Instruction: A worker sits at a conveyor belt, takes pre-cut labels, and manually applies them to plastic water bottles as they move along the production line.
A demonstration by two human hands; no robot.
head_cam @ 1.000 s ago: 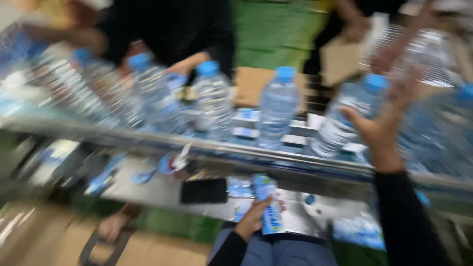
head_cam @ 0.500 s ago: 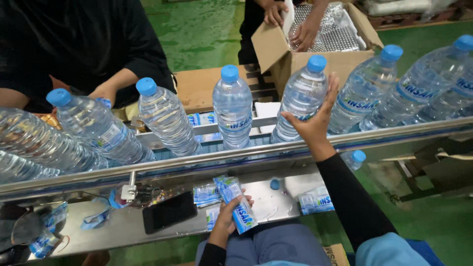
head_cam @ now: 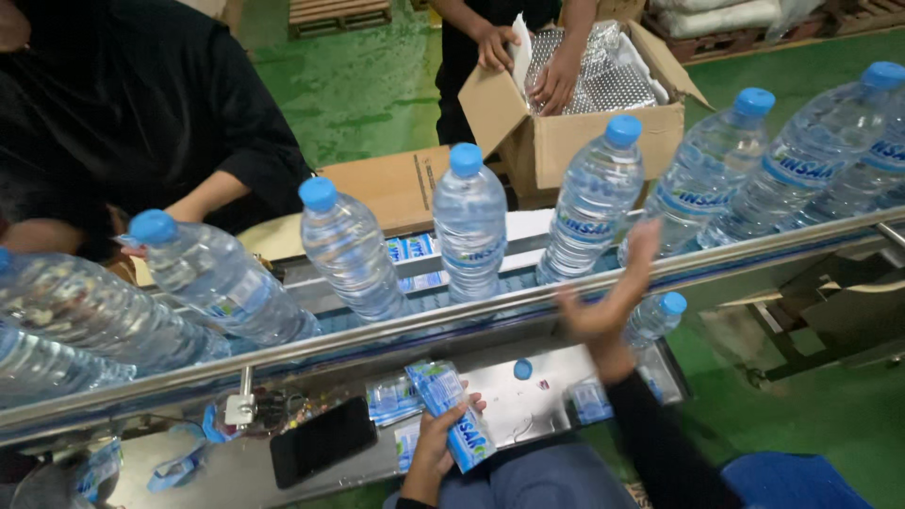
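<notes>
Left hand (head_cam: pixel 436 441) grips label stack (head_cam: pixel 451 415); right hand (head_cam: pixel 613 297) open beside bottle (head_cam: pixel 592 200).

Clear, glossy plastic is seen in the bottles (head_cam: pixel 469 240), with matt blue caps (head_cam: pixel 466 158). Brushed metal forms the rail (head_cam: pixel 452 325). Glossy film labels (head_cam: pixel 452 415) are held. Matt brown cardboard makes the far box (head_cam: pixel 584 141).

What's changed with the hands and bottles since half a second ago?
The right hand has come off the bottle it was touching and now sits lower, by the conveyor rail. The bottles have shifted along the line. The left hand still holds the stack of blue labels.
</notes>
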